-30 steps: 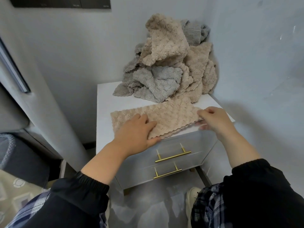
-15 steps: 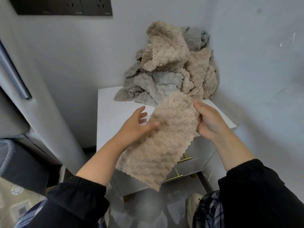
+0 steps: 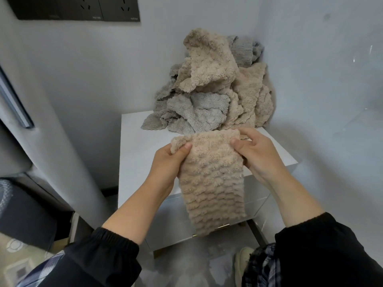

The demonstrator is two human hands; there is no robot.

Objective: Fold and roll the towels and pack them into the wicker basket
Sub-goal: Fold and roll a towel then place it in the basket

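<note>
A folded beige towel hangs lengthwise in the air in front of the white nightstand. My left hand pinches its top left corner between thumb and fingers. My right hand grips the top right corner, thumb on the near face. The towel's lower end drops past the drawer fronts. Behind, a heap of loose beige and grey towels is piled in the back right corner of the nightstand top. No wicker basket is in view.
Walls close in behind and to the right of the nightstand. A dark socket panel is on the wall at upper left. A grey door or cabinet edge stands to the left. My shoe is on the floor below.
The towel lay flat across the nightstand's front edge a second ago. Both hands lifted it, turned it to hang vertically, and now hold its top corners.
</note>
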